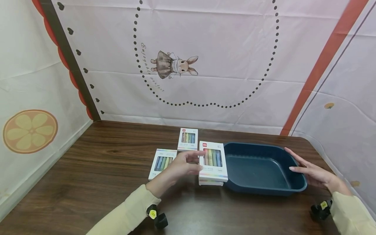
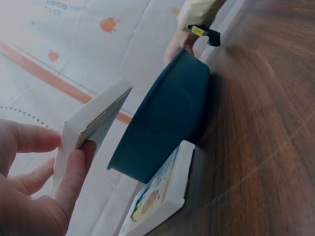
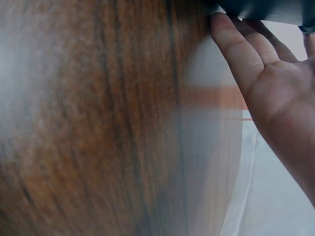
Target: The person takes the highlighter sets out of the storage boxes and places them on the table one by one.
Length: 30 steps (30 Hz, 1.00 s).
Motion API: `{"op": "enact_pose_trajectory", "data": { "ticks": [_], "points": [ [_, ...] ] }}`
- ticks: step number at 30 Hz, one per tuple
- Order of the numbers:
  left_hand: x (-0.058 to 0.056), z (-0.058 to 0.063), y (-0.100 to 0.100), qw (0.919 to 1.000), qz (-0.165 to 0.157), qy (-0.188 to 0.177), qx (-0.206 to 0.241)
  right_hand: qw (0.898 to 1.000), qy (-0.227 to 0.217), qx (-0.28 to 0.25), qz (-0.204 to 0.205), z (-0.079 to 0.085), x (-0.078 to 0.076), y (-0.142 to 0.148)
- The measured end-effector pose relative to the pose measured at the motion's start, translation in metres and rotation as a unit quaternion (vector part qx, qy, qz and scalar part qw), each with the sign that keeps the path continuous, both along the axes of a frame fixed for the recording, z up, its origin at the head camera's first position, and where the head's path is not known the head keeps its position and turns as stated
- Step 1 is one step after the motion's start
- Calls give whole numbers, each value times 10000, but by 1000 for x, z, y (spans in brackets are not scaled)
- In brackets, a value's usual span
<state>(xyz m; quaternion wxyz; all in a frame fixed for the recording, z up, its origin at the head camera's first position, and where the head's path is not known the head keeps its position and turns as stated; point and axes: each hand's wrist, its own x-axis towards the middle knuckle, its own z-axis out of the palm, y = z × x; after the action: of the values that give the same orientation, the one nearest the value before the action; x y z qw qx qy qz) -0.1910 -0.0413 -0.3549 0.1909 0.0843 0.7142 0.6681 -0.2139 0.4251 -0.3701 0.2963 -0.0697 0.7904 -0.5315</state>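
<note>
My left hand (image 1: 186,164) pinches a white box of crayons (image 1: 215,176) by its left edge, thumb on one side and fingers on the other. In the left wrist view this held box (image 2: 98,110) is tilted and raised above another crayon box (image 2: 160,189), which lies flat on the table beside the basin. The dark blue rectangular plastic basin (image 1: 255,169) stands right of the held box. At the basin's right end, my right hand (image 1: 317,174) holds the wall, its thumb over the rim and its fingers along the outside.
One crayon box (image 1: 188,138) lies behind the left hand, and another crayon box (image 1: 160,163) lies to its left, partly covered by the forearm. The brown wooden table (image 1: 117,182) meets a printed cloth (image 1: 235,65) at the back and sides.
</note>
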Motion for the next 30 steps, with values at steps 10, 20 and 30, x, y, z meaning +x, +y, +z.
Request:
{"op": "enact_pose_trajectory", "data": {
  "ticks": [10,20,30],
  "points": [
    [7,-5,-18,9998,171,49,-28,10000,70,61,0,-1,-1,0],
    [11,-12,-31,9996,251,-66,-134,9999,102,27,41,-2,0,0],
    [14,-18,-42,9989,295,-217,-278,10000,23,-79,21,-1,0,0]
  ]
}}
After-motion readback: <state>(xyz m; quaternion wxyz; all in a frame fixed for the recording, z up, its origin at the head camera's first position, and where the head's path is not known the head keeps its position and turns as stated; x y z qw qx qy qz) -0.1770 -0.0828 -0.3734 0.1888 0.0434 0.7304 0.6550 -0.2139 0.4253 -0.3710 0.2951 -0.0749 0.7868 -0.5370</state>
